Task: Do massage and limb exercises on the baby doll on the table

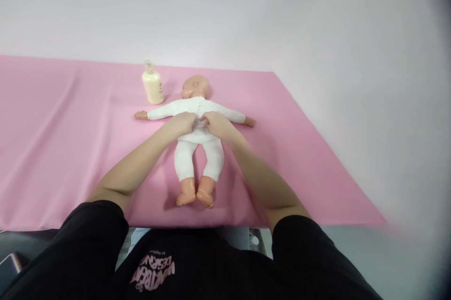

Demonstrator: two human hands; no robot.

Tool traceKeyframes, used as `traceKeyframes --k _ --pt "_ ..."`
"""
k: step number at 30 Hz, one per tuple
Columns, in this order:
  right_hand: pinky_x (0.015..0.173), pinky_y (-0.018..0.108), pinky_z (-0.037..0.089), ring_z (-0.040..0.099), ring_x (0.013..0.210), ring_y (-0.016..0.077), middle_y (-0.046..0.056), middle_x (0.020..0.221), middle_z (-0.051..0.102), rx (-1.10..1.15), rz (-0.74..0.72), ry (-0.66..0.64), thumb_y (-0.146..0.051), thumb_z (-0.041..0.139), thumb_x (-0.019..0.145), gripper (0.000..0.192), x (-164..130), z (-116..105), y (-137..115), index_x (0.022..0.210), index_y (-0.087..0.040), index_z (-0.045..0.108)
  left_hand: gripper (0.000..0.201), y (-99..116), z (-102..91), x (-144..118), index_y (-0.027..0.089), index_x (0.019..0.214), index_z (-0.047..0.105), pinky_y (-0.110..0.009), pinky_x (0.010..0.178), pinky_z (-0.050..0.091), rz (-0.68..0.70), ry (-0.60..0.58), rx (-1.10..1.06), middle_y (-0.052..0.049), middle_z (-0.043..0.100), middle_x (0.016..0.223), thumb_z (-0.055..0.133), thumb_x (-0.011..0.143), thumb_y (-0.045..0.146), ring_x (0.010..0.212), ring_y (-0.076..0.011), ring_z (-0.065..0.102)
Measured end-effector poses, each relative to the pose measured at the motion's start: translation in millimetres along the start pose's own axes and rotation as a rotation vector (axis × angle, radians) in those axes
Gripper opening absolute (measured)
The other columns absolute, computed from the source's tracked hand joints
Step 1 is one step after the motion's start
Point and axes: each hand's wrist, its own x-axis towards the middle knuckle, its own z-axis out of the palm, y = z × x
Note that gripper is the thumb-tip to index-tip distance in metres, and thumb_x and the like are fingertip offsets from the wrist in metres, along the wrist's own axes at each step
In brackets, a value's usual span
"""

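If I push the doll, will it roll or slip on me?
Lying flat with arms spread, the doll probably won't roll easily. Its bare head looks smooth, so it may feel slippery; the white clothing looks like soft fabric, likely easier to grip.

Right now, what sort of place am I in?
Perhaps an infant-care practice room, though little of it shows: a baby doll lies with arms spread on a pink-covered table, and a bottle stands near its head.
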Motion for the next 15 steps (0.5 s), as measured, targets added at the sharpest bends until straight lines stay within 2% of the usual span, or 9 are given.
traceKeyframes --k 3,6,11,15 --pt "0.096 0.036 0.049 0.063 0.106 0.0248 0.013 0.120 0.065 -0.018 -0.013 0.035 -0.005 0.053 0.089 0.029 5 7 8 0.108 -0.016 0.071 0.038 2 -0.9 2 0.023 0.121 0.070 -0.045 0.092 0.051 0.013 -0.039 0.045 -0.013 0.071 0.104 0.061 0.084 0.028 0.113 -0.0335 0.066" --pt "0.102 0.038 0.047 0.060 0.112 0.0251 0.012 0.120 0.063 -0.003 -0.027 0.105 -0.002 0.050 0.086 0.031 10 13 14 0.104 -0.017 0.070 0.031 1 -3.7 6 0.017 0.112 0.071 -0.040 0.088 0.051 0.053 -0.053 0.114 -0.016 0.068 0.115 0.057 0.084 0.018 0.109 -0.0313 0.065" --pt "0.097 0.038 0.049 0.065 0.106 0.0254 0.012 0.113 0.072 0.022 0.025 0.169 -0.006 0.046 0.091 0.035 19 21 20 0.121 -0.015 0.063 0.024 -6 -4.6 15 0.014 0.107 0.069 -0.036 0.092 0.048 0.107 -0.089 0.182 -0.013 0.072 0.108 0.052 0.091 0.017 0.101 -0.0271 0.066" --pt "0.098 0.038 0.049 0.068 0.108 0.0264 0.014 0.115 0.075 0.024 0.048 0.178 -0.010 0.047 0.095 0.035 23 23 22 0.127 -0.013 0.062 0.030 -11 2.5 18 0.011 0.122 0.061 -0.037 0.088 0.047 0.069 -0.016 0.159 -0.016 0.072 0.111 0.051 0.095 0.021 0.101 -0.0291 0.067"
